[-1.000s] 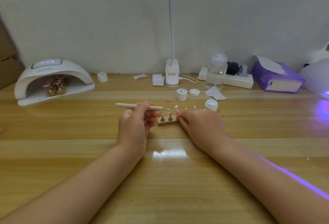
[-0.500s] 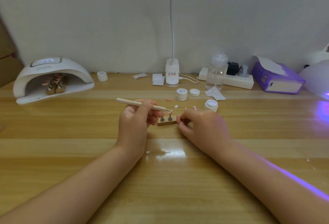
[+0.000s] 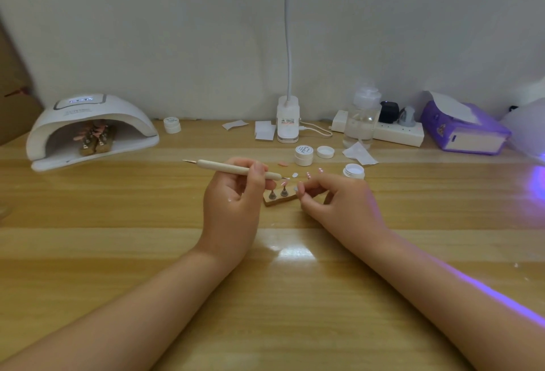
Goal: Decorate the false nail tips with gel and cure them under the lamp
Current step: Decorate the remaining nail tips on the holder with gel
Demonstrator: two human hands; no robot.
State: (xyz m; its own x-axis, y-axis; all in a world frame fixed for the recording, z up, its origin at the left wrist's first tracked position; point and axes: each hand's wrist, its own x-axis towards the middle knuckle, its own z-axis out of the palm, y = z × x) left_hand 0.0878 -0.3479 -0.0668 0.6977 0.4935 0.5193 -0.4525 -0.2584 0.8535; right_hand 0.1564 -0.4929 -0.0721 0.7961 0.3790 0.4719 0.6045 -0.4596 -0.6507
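My left hand (image 3: pixel 233 202) grips a cream dotting pen (image 3: pixel 236 168), its tip pointing right toward a pink nail tip (image 3: pixel 284 183) on a small wooden holder (image 3: pixel 278 198) with two metal stands. My right hand (image 3: pixel 333 202) has curled fingers pinching the holder's right end. An open gel jar (image 3: pixel 354 170) stands just beyond my right hand. A closed jar (image 3: pixel 303 154) and a loose lid (image 3: pixel 325 152) sit behind. The white curing lamp (image 3: pixel 88 128) at the far left shelters another holder with pink tips (image 3: pixel 95 139).
A loose pink tip (image 3: pixel 282 164) and a white tip (image 3: pixel 294 175) lie on the wooden table (image 3: pixel 118 246). A desk lamp base (image 3: pixel 287 122), clear bottle (image 3: pixel 362 118), power strip (image 3: pixel 395 133), purple tissue box (image 3: pixel 463 130) and small jar (image 3: pixel 172 125) line the back wall.
My right hand's fingers have curled in and now pinch the holder's right end. The pen has tilted slightly, its rear end rising to the left.
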